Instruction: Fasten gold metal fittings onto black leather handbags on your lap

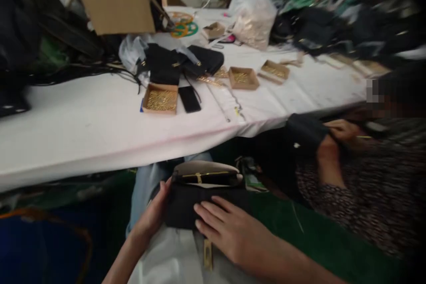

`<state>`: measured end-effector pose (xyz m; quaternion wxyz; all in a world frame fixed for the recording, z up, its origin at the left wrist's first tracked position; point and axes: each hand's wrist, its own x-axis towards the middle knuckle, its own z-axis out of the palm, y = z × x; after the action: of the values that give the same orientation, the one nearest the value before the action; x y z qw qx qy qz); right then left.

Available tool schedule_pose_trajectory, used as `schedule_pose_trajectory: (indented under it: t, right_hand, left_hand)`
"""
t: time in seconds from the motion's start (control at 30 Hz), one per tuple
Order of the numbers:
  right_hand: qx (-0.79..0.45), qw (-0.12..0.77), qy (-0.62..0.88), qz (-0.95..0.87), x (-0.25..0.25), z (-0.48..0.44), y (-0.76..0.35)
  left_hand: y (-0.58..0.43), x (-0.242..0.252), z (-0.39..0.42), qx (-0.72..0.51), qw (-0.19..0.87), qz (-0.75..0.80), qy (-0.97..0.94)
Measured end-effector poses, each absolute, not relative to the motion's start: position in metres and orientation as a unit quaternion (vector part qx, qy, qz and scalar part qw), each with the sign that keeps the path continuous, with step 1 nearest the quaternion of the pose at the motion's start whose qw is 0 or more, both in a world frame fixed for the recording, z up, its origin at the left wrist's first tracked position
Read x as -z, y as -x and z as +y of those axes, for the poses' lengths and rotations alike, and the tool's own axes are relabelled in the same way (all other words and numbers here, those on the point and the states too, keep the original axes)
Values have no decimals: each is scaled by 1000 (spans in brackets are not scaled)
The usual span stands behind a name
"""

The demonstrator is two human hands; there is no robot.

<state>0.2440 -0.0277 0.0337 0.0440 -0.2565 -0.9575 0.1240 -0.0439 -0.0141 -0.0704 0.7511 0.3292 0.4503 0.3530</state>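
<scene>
A small black handbag (184, 206) rests on my lap. Its top gapes, showing a pale lining and a gold zip (199, 176). My left hand (156, 208) grips the bag's left side, thumb up along the edge; its other fingers are hidden behind the bag. Flat across the front lies my right hand (229, 226), fingers stretched out and slightly apart. Just below those fingers, a gold-coloured metal fitting (208, 255) hangs against a pale cloth (176, 253) over my legs. Whether it is joined to the bag I cannot tell.
On the white-covered table (83, 124) are a box of gold-coloured small parts (161, 100), a phone (189, 99), black bags (163, 64) and more small boxes (242, 77). To the right, a co-worker's hands (342, 131) hold a black piece (306, 133).
</scene>
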Motion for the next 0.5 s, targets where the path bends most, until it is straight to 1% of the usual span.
schedule_pose_trajectory:
  t: [0.1,0.23,0.3,0.4,0.47,0.5]
  right_hand:
    - [-136,38,253,-957,-1,-39,-242]
    - [-158,37,249,-955,8,-43,-240]
    - [-193,34,254,-947,-1,-37,-240]
    - [-316,47,230,-919,-30,-21,-245]
    - [-408,95,223,-880,-50,-5,-248]
    - [-430,131,244,-859,-57,3,-248]
  left_hand:
    - [55,74,-16,-367,765,420,-323]
    - [42,67,4,-318,717,464,-411]
    - [37,65,9,-308,687,493,-436]
    - [37,67,10,-297,669,503,-460]
    - [40,70,9,-291,681,487,-464]
    - [41,72,9,-290,688,478,-463]
